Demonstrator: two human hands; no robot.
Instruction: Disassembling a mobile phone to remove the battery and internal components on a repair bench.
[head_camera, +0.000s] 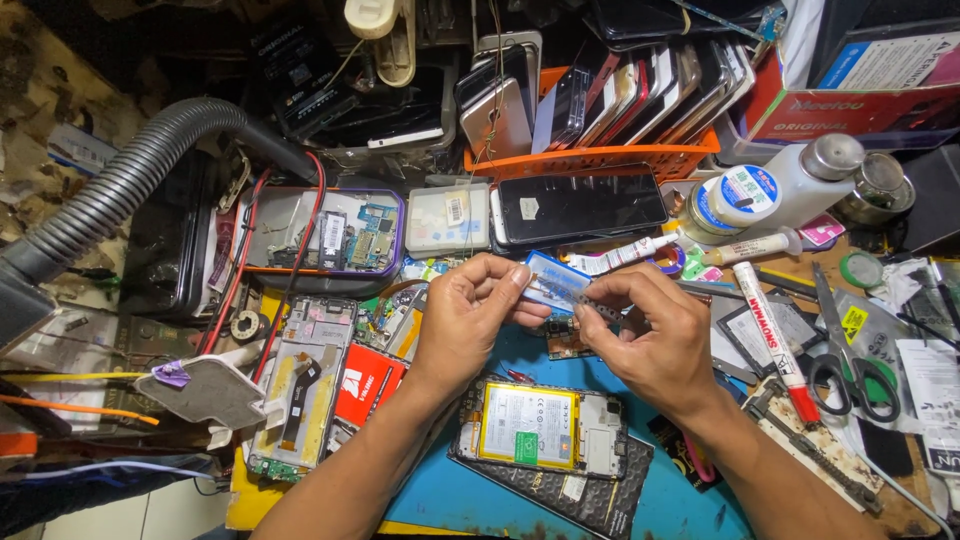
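Left hand (465, 320): raised above the middle of the bench (470, 490), fingers (515, 285) pinched together on the left end of a small thin part (575, 300).
Right hand (650, 335): just beside the left hand, thumb and forefinger closed on the right end of the same small part, the other fingers curled under.
Small part: a narrow dark strip held between the two hands' fingertips, lifted off the bench, in front of a pale blue flat piece (555, 278); what kind of part it is cannot be told.
Opened phone (540, 425): lies flat on the blue mat (470, 490) below both hands, near the bench's front edge, back cover off, yellow-framed battery showing; not touched by either hand.
Second phone frame (305, 385): lies lengthwise toward the left of the bench, well apart from the hands, with a yellow ribbon cable along it.
Phone with dark screen (580, 205): lies face up behind the hands, toward the back of the bench.
Orange basket (600, 160): at the back edge, packed with upright phones.
Scissors (845, 350): on the right side of the bench, black handles toward the front.
White marker (770, 330): with a red cap, just left of the scissors.
White bottle (800, 185): tilted at the back right, metal cap on.
Grey hose (130, 180): curves in from the left edge.
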